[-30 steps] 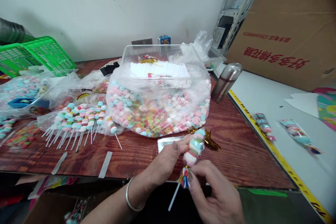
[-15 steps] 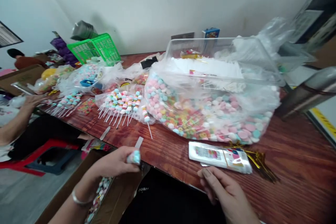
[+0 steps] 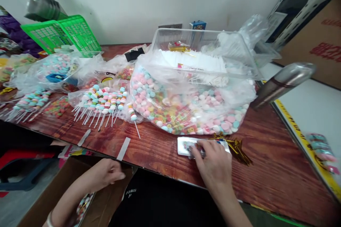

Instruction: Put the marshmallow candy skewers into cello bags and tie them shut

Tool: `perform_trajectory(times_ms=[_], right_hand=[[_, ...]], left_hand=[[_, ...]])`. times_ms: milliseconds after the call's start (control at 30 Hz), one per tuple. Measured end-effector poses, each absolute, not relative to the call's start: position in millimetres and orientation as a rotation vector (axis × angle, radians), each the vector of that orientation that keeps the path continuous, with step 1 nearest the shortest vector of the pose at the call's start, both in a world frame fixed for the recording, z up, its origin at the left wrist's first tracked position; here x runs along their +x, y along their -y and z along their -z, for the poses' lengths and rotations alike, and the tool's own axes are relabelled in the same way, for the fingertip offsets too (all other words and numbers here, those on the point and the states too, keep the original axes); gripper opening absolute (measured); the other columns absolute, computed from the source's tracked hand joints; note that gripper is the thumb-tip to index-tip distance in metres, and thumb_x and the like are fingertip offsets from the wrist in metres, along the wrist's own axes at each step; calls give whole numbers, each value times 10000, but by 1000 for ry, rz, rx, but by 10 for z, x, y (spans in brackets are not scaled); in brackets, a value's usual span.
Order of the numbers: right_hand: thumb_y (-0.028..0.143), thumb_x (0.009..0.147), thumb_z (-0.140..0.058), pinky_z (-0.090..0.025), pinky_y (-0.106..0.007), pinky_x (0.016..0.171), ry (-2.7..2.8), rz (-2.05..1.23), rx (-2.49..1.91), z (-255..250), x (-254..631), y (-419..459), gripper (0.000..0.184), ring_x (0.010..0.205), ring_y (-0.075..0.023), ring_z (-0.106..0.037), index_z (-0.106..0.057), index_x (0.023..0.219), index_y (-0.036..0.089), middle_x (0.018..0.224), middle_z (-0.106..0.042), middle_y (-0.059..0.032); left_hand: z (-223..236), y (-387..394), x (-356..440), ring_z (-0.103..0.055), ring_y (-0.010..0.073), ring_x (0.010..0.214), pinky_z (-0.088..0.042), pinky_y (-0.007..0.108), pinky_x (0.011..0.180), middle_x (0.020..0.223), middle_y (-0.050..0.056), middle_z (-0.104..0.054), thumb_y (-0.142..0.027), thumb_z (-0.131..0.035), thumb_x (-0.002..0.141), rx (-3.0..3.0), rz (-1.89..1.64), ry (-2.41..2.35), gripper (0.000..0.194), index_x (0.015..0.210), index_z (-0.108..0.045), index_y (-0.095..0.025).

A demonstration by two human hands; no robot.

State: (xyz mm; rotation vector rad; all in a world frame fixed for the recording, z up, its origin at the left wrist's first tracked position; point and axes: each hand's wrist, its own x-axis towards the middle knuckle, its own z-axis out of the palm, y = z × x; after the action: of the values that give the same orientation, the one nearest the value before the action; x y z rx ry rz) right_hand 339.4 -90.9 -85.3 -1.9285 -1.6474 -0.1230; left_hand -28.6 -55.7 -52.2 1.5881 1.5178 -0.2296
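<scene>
My left hand (image 3: 110, 174) is over the open cardboard box (image 3: 106, 202) below the table edge, fingers curled in and no item showing in them. My right hand (image 3: 211, 159) is on the stack of printed plastic bags (image 3: 183, 145) near the table's front edge, thumb and fingers pinching at the top of it. Gold twist ties (image 3: 241, 152) stick out to the right of the stack. Behind it lies a large clear bag of marshmallows and gummy candies (image 3: 186, 113). One marshmallow skewer (image 3: 132, 113) lies to its left, beside a pile of skewers (image 3: 103, 101).
A clear plastic bin (image 3: 165, 39) with white sticks (image 3: 197, 60) rests on the candy bag. Right of it stands a steel cylinder (image 3: 282, 83). A green basket (image 3: 80, 35) is at the back left. More skewers (image 3: 34, 99) lie far left. A pale strip (image 3: 124, 149) lies on the table.
My left hand has dropped left over the box, and the wrapped candy it held no longer shows. My right hand has moved onto the plastic bags. The view has turned right.
</scene>
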Motion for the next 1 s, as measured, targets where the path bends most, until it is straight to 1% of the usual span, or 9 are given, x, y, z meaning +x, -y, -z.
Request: perform_trajectory(times_ms=[67,133,233,333,433,533,667,800,1000], right_hand=[[343,883,-561,-309,-331,666,1607,49,-1986,879,3333,842,213,776,-237,-519,-650,772,183,773,-628,-70],[282,888,-539,-311,-333,686,1541,-16,-1985,899,3317,805,207,775,-227,-520,-633,735,178,760,-624,-66],[275,914,-489,-356,-336,728,1470,-89,-1915,908,3378,814,222,788,-213,-556,-649,793,180,788,-653,-55],[323,934,-462,-416,-306,710,1399,-188,-1827,881,3474,867,262,746,-185,-587,-645,802,190,777,-663,-32],[357,943,-456,-449,-270,636,1319,-252,-1782,833,3532,914,284,670,-163,-589,-616,778,191,730,-651,-18],[363,941,-469,-471,-257,614,1288,-300,-1747,809,3545,936,264,657,-157,-600,-613,798,194,734,-658,-15],[325,928,-470,-497,-314,770,1285,-310,-1724,893,3534,959,212,844,-192,-638,-640,933,197,908,-690,-52],[206,857,-469,-480,-406,861,1307,-221,-1755,1071,3507,987,314,987,-239,-617,-573,1151,175,1072,-667,-103],[179,840,-461,-460,-463,894,1310,-86,-1760,1180,3506,979,333,1010,-267,-605,-585,1149,160,1052,-669,-119]], left_hand=[[289,413,234,-572,156,673,-395,230,621,709,3,-666,-416,-601,801,1719,155,-1153,262,779,-700,-175],[129,358,701,-592,153,695,-412,227,646,772,24,-699,-391,-610,817,1758,114,-916,249,847,-734,-178],[142,402,1264,-608,154,722,-430,234,674,838,37,-714,-350,-661,789,1613,38,-678,240,945,-731,-183],[358,453,1699,-581,130,702,-420,226,639,882,38,-679,-304,-668,770,1399,-240,-816,264,994,-668,-165],[548,399,2018,-553,120,680,-412,230,615,915,43,-632,-373,-747,700,1319,-542,-1103,468,1080,-576,-161],[628,284,2207,-513,128,657,-388,245,607,798,15,-590,-438,-751,688,1433,-603,-1167,406,937,-591,-159],[672,197,2303,-461,134,676,-356,255,634,681,-4,-519,-330,-633,785,1507,-661,-1018,219,664,-569,-159],[712,190,2288,-418,107,621,-335,240,608,658,-19,-498,-280,-659,748,1154,-639,-857,164,682,-590,-147],[703,169,2182,-529,125,710,-417,247,699,787,20,-599,-221,-726,683,643,-746,-551,127,741,-651,-137]])
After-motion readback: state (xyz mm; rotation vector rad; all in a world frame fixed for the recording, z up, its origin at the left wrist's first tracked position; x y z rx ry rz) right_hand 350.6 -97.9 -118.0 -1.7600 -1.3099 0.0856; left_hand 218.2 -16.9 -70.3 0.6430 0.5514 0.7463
